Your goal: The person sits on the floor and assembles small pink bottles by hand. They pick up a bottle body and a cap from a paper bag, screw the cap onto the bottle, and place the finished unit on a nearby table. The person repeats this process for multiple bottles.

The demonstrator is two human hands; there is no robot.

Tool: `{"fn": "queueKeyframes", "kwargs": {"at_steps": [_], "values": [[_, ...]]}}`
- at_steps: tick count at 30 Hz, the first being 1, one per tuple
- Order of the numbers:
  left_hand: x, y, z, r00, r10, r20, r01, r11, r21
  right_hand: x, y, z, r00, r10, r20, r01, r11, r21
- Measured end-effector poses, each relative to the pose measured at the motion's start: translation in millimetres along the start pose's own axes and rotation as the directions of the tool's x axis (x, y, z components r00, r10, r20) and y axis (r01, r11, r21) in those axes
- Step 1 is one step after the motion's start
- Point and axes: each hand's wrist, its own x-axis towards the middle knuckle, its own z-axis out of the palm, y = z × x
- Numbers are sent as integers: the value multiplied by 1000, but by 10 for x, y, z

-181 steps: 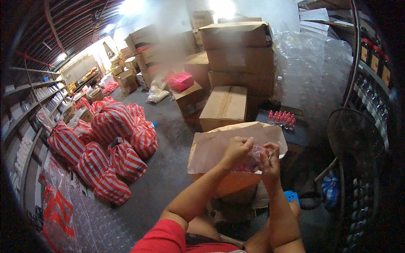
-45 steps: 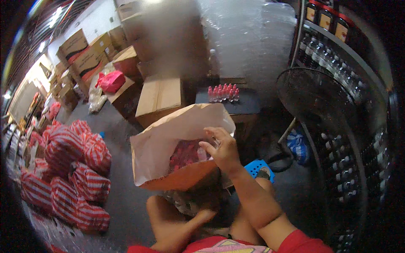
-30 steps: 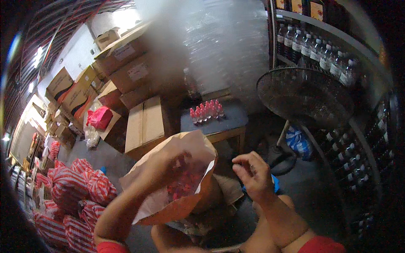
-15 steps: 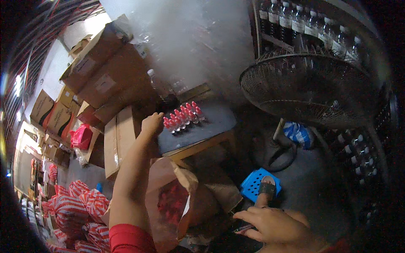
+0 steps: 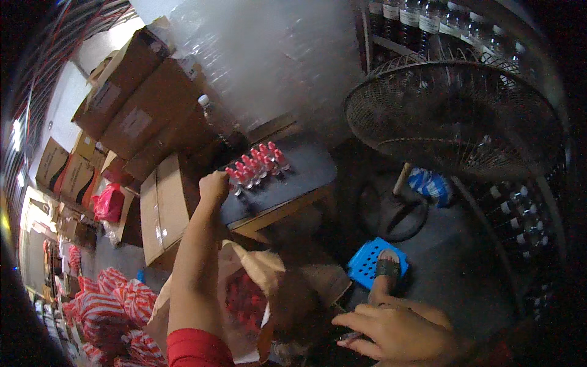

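Note:
Several small clear bottles with red caps [image 5: 259, 164] stand in close rows on a dark stool-like tabletop [image 5: 299, 192]. My left hand [image 5: 214, 185] is closed at the left end of these rows; what its fingers hold, if anything, is hidden. Below my left forearm stands an open brown paper sack [image 5: 263, 269] with small red pieces [image 5: 246, 298] inside, perhaps caps. My right hand [image 5: 400, 333] is low at the right, over my lap, its fingers stretched and apart. Something small shows dimly under those fingers, too dark to name.
A large fan [image 5: 452, 122] rises at the right, before shelved bottles [image 5: 428, 21]. Cardboard boxes [image 5: 165, 211] are stacked at the left, above red-and-white striped bags [image 5: 104, 309]. My sandalled foot [image 5: 386, 269] rests on a blue perforated stool [image 5: 364, 263].
The whole view has shifted slightly, so the bottles and boxes sit a little further left and higher. My left hand stays closed beside the bottles; my right hand has hardly moved.

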Motion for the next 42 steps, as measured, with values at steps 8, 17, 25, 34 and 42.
{"fn": "queueKeyframes", "kwargs": {"at_steps": [8,17,25,34,42], "values": [[-1193,69,-1965,993,8,-121,-12,1000,-24,268,-139,394,967,-204,-154,248,897,366],[-3712,458,-3003,960,97,-263,-264,630,-730,311,-631,1053,920,-300,-253,392,668,633],[-4388,1102,-2225,817,-551,-168,-442,-412,-797,280,-981,1645,878,-443,-180,452,648,613],[-4399,760,-1961,800,-566,199,-574,-819,-20,286,-959,1884,915,-395,-82,375,758,534],[-4305,864,-1808,891,-410,197,-431,-899,77,271,-836,1841,805,-535,-255,552,834,-8]]}}
